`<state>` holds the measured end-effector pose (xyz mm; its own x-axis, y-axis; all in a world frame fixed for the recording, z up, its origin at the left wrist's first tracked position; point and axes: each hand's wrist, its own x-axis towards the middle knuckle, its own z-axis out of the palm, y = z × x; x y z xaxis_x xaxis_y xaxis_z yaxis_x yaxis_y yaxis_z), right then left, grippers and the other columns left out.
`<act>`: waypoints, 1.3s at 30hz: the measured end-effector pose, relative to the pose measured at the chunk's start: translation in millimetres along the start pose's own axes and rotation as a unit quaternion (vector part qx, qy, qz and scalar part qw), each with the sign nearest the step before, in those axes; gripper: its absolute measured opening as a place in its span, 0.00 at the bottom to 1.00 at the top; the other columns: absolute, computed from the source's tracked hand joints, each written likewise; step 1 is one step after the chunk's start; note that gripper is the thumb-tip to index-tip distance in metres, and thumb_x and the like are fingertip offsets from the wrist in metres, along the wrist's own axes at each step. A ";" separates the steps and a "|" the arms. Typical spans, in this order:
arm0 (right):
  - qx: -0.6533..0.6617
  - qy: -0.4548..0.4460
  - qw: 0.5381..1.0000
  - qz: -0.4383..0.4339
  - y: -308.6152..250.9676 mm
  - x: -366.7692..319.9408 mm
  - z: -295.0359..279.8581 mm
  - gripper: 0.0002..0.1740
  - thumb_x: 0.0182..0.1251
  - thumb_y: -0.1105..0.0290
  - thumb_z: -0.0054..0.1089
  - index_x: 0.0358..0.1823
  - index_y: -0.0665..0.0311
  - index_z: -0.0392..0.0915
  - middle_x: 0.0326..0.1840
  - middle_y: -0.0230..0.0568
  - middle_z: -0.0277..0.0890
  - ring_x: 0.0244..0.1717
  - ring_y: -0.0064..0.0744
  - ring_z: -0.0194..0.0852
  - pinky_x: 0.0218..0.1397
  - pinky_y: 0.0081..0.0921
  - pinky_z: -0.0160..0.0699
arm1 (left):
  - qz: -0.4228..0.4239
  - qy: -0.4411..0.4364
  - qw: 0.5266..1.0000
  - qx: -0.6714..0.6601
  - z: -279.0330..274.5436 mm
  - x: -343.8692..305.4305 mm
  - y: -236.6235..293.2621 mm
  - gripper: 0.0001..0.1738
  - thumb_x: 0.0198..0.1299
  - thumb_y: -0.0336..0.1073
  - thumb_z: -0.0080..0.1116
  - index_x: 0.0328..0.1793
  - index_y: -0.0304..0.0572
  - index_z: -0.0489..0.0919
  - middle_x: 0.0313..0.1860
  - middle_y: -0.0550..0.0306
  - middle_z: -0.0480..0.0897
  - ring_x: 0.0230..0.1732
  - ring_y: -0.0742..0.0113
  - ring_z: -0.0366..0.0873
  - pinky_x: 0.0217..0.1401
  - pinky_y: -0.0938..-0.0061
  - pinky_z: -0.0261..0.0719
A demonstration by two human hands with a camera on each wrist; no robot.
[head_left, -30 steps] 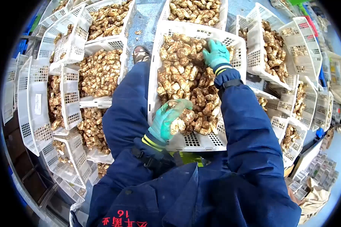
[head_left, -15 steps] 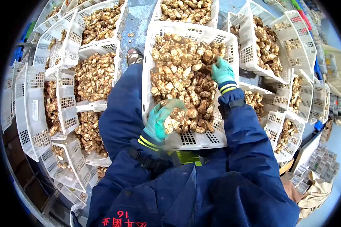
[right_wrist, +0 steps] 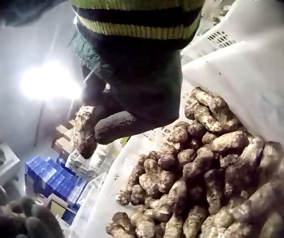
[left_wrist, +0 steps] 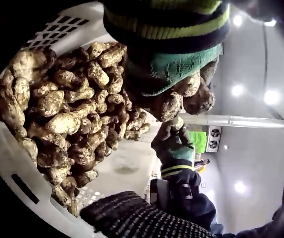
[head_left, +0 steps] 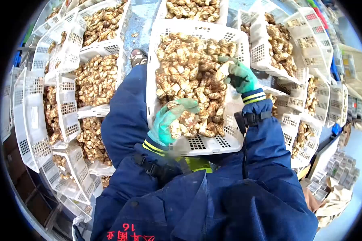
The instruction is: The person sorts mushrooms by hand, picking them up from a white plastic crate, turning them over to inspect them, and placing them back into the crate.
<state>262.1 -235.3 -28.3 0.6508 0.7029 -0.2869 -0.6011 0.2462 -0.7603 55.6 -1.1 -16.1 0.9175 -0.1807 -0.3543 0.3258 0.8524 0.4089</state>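
A white perforated crate [head_left: 244,44] in front of the person holds a heap of brown-and-cream mushrooms [head_left: 181,60]. Over its near left corner, the green-gloved left hand [head_left: 161,125] curls round several mushrooms [head_left: 186,119]; in the left wrist view these mushrooms [left_wrist: 199,95] bulge out below the glove. On the crate's right side, the right hand [head_left: 243,77] pinches one pale-stalked mushroom [head_left: 223,71] between thumb and fingers. The right wrist view shows that mushroom [right_wrist: 85,130] at the fingertips, above the heap.
Crates of mushrooms [head_left: 98,76] stand along the left, with more crates [head_left: 279,48] on the right. Another filled crate [head_left: 193,10] sits just beyond the middle one. Blue floor [head_left: 142,22] shows between them, near the person's shoe [head_left: 138,57].
The right hand has come from the heap's far right part back toward the person, lifting a mushroom out. The left hand keeps its mushrooms near the same corner. The head view has shifted slightly.
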 end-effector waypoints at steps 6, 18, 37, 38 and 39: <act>0.188 -0.067 0.977 -0.068 17.7 -44.1 41.6 0.37 0.59 0.73 0.64 0.69 0.76 0.61 0.53 0.54 0.77 0.59 0.58 0.74 0.63 0.44 0.77 | -0.002 -0.087 0.996 -0.005 8.9 -0.2 0.5 0.23 0.64 0.31 0.54 0.65 0.30 0.72 0.57 0.45 0.80 0.57 0.54 0.79 0.60 0.65 0.78; 0.009 0.220 0.970 -0.102 -1.7 -172.0 36.8 0.20 0.69 0.71 0.54 0.59 0.75 0.72 0.43 0.47 0.79 0.39 0.35 0.81 0.46 0.30 0.83 | -0.004 -0.065 0.994 0.085 38.9 -7.0 -7.4 0.25 0.68 0.39 0.50 0.68 0.35 0.68 0.59 0.50 0.77 0.60 0.59 0.75 0.63 0.68 0.74; -0.204 0.378 0.877 -0.214 -93.1 -303.3 -29.5 0.24 0.74 0.64 0.50 0.64 0.73 0.69 0.59 0.51 0.76 0.60 0.39 0.76 0.65 0.33 0.73 | -0.072 -0.027 0.983 0.165 69.9 17.3 -27.4 0.41 0.72 0.62 0.36 0.74 0.31 0.61 0.72 0.42 0.65 0.73 0.52 0.61 0.74 0.57 0.60; -0.215 0.354 0.885 -0.214 -98.0 -298.5 -21.2 0.24 0.74 0.63 0.50 0.64 0.74 0.69 0.59 0.51 0.76 0.60 0.40 0.76 0.65 0.33 0.73 | -0.068 -0.008 0.984 0.166 57.0 15.4 -18.2 0.40 0.72 0.62 0.36 0.74 0.31 0.61 0.73 0.41 0.65 0.74 0.52 0.61 0.74 0.57 0.60; -0.224 0.350 0.882 -0.222 -102.8 -292.3 -9.7 0.22 0.74 0.65 0.50 0.62 0.73 0.71 0.57 0.48 0.77 0.56 0.36 0.78 0.63 0.31 0.75 | -0.051 -0.016 0.986 0.156 41.2 12.6 -12.4 0.36 0.73 0.60 0.33 0.73 0.36 0.62 0.72 0.44 0.66 0.74 0.51 0.61 0.73 0.55 0.62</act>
<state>138.2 -472.5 128.0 0.9971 -0.0201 -0.0729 -0.0730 -0.0047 -0.9973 72.5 -34.2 9.0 0.8818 -0.2764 -0.3821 0.4657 0.6382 0.6130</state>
